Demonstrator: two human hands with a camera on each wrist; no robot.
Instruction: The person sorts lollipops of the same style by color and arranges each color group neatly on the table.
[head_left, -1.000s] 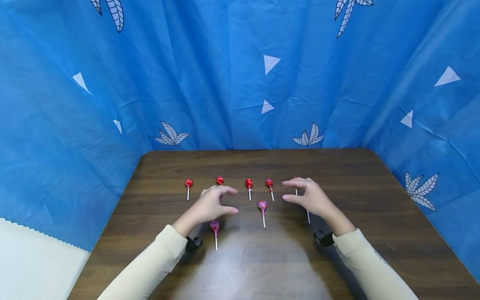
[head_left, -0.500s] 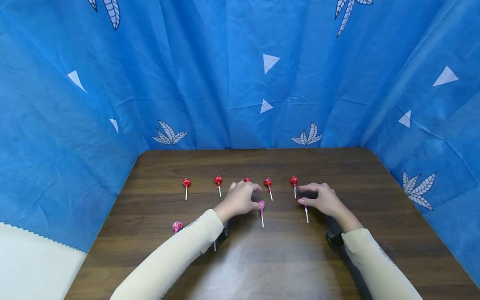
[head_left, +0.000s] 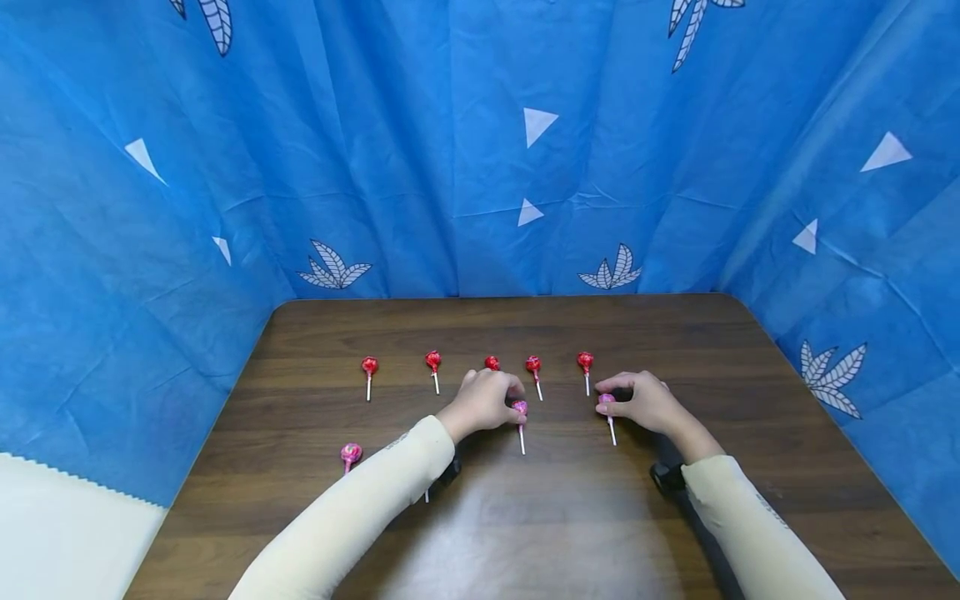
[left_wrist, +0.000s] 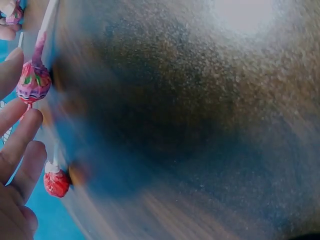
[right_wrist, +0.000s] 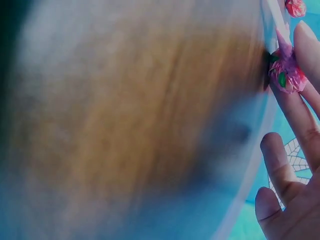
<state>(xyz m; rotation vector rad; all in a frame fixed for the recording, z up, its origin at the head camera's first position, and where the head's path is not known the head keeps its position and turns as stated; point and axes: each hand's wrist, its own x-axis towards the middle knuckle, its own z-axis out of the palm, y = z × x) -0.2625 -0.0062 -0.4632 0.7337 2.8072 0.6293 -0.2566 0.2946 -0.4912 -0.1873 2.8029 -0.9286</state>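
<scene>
My left hand (head_left: 483, 400) has its thumb and fingers around the wrapped head of a pink-purple lollipop (left_wrist: 34, 82). That lollipop lies on the brown wooden table (head_left: 570, 517), stick toward me. Farther right, my right hand (head_left: 645, 403) pinches another pink-purple lollipop (right_wrist: 287, 75) by its head, thumb on one side and a finger on the other. Its white stick points toward me too. Just behind the left fingers a red lollipop (head_left: 492, 362) is partly covered. One more red lollipop (head_left: 585, 359) sits beyond the right fingertips.
Other red lollipops (head_left: 433, 358) continue the back row. At left lies a pink lollipop (head_left: 351, 452), its stick hidden by the left sleeve (head_left: 360, 508). A white stick end (head_left: 427, 496) shows beside that sleeve. Blue curtain (head_left: 487, 150) surrounds the table's back and sides.
The left hand has moved right to a pink-purple lollipop, uncovering a red one. The right hand has shifted right and slightly nearer me, onto its pink-purple lollipop.
</scene>
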